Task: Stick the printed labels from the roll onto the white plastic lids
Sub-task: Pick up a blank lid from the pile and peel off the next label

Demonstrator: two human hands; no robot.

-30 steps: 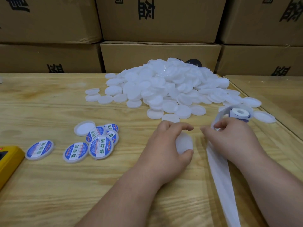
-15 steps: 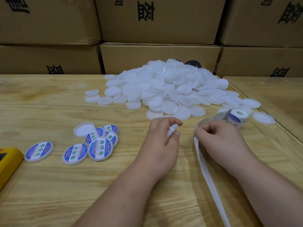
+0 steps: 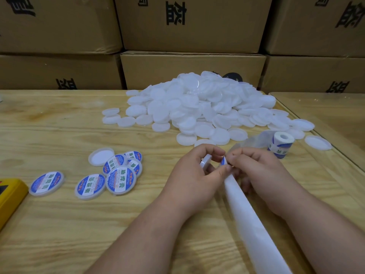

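My left hand (image 3: pixel 194 178) grips a white plastic lid (image 3: pixel 205 160), held on edge above the table. Its thumb and forefinger also pinch the edge of a blue printed label (image 3: pixel 223 161). My right hand (image 3: pixel 256 173) holds the white backing strip (image 3: pixel 245 212) right at that label; the strip runs down toward me. The label roll (image 3: pixel 280 143) stands on the table just beyond my right hand. A big heap of blank white lids (image 3: pixel 199 107) lies behind my hands. Several labelled lids (image 3: pixel 120 179) lie at the left, with one unlabelled lid (image 3: pixel 101 156) among them.
A yellow device (image 3: pixel 9 196) sits at the left table edge. Stacked cardboard boxes (image 3: pixel 189 26) form a wall behind the wooden table (image 3: pixel 59 224). A second table (image 3: pixel 335 115) adjoins at the right.
My hands have come together: the left hand lifted the lid off the table and turned it on edge, and now pinches a label at the strip. The right hand drew the strip toward the left.
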